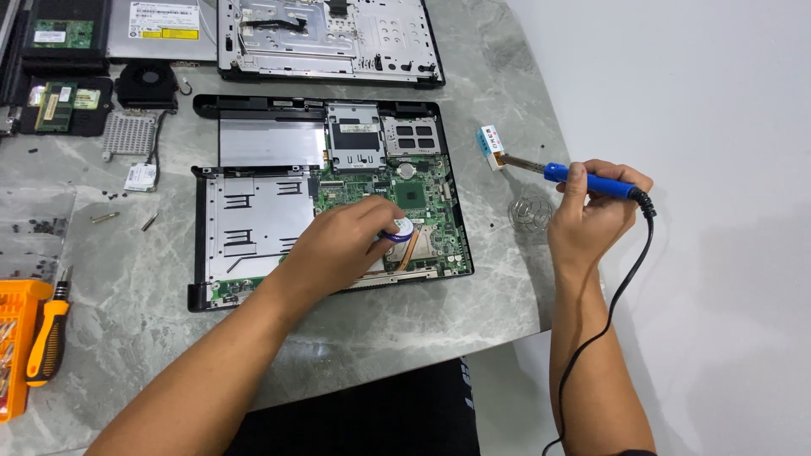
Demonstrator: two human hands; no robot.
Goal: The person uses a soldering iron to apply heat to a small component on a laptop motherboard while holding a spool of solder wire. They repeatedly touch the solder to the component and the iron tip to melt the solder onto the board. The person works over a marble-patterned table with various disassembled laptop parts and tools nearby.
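Observation:
An opened laptop base lies on the grey marble table, its green circuit board exposed on the right side. My left hand rests over the board and grips a small round spool with a blue and white rim. My right hand holds a blue-handled soldering iron at the table's right edge. The iron's metal tip touches a small white and blue box. Its black cord hangs down past my right forearm.
A wire coil stand sits by my right hand. Another laptop shell, a fan, a heatsink, memory modules and loose screws lie at the back and left. An orange screwdriver and orange case are front left.

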